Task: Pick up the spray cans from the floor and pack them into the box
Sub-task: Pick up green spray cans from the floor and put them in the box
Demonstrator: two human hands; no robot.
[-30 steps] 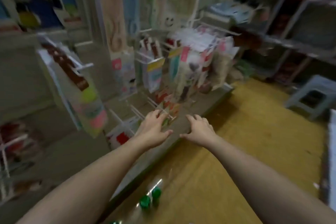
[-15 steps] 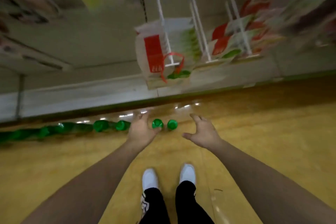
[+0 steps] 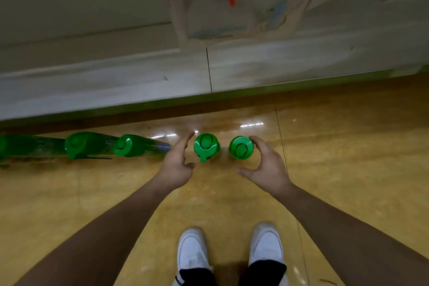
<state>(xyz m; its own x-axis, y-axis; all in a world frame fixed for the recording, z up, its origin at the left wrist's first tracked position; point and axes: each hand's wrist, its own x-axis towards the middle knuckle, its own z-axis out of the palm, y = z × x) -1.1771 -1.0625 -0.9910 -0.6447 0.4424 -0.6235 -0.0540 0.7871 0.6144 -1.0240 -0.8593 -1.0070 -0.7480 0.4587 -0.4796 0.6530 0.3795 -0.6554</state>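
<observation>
Grips both released, cupped wide for a two-can pickup: left grip [image 3: 175,167] beside upright green-capped spray can [image 3: 206,147], right grip [image 3: 267,167] curving round second green-capped spray can [image 3: 241,148], perhaps brushing its cap. Both on glossy yellow floor [image 3: 348,158], near grey shelf base [image 3: 139,90]; box unseen.

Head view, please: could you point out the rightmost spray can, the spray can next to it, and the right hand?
rightmost spray can [image 3: 241,147], head view, top of its green cap.
neighbouring spray can [image 3: 206,146], head view, top of its green cap.
right hand [image 3: 268,167], head view, back of the hand.
</observation>
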